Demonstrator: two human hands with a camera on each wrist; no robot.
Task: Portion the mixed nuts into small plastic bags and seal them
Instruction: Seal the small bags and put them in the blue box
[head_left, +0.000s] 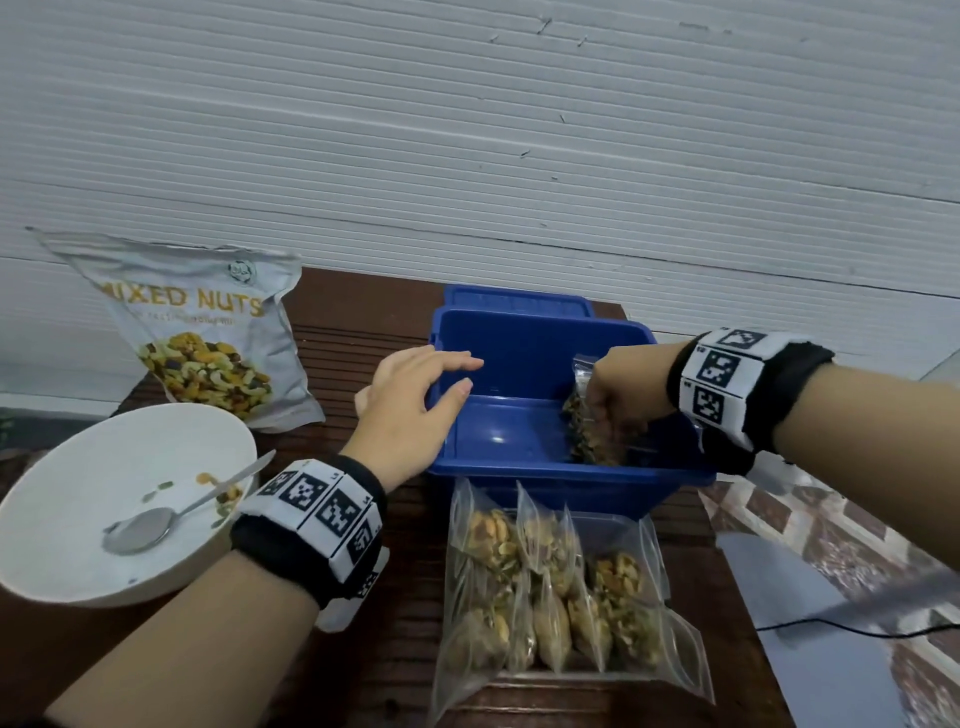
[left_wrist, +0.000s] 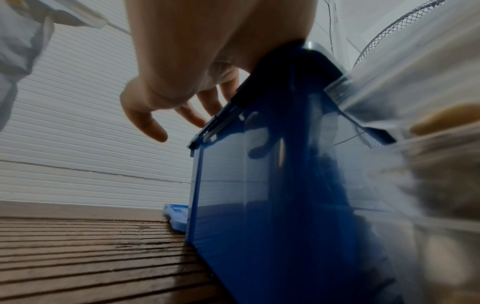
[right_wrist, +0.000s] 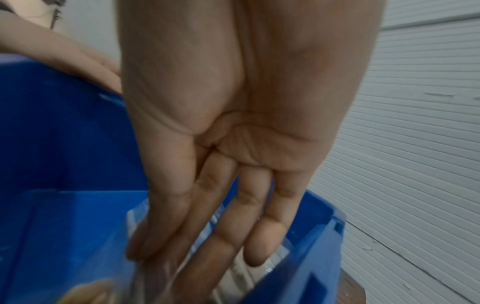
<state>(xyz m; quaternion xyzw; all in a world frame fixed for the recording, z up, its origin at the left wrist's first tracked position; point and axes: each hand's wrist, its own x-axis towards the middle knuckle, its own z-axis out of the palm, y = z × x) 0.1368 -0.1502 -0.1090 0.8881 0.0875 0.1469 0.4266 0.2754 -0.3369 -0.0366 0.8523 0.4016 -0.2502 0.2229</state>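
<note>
A blue plastic bin (head_left: 519, 467) stands mid-table. My right hand (head_left: 618, 410) reaches down inside it at its right wall and pinches a small clear bag of nuts (head_left: 584, 415) between thumb and fingers (right_wrist: 207, 226); the bag (right_wrist: 103, 292) stands in the bin's right corner. My left hand (head_left: 447, 376) rests its palm on the bin's left rim (left_wrist: 233, 107), fingers spread and holding nothing. Several filled bags (head_left: 550, 587) lie in a pile in front of the bin. The "Mixed Nuts" pouch (head_left: 208, 332) leans at the far left.
A white bowl (head_left: 78, 467) with a metal spoon (head_left: 156, 525) and a few nuts sits at the near left. The bin's blue lid (head_left: 519, 301) lies behind it against the white ribbed wall. The table's right edge runs close to the bin; a black cable (head_left: 831, 626) lies beyond it.
</note>
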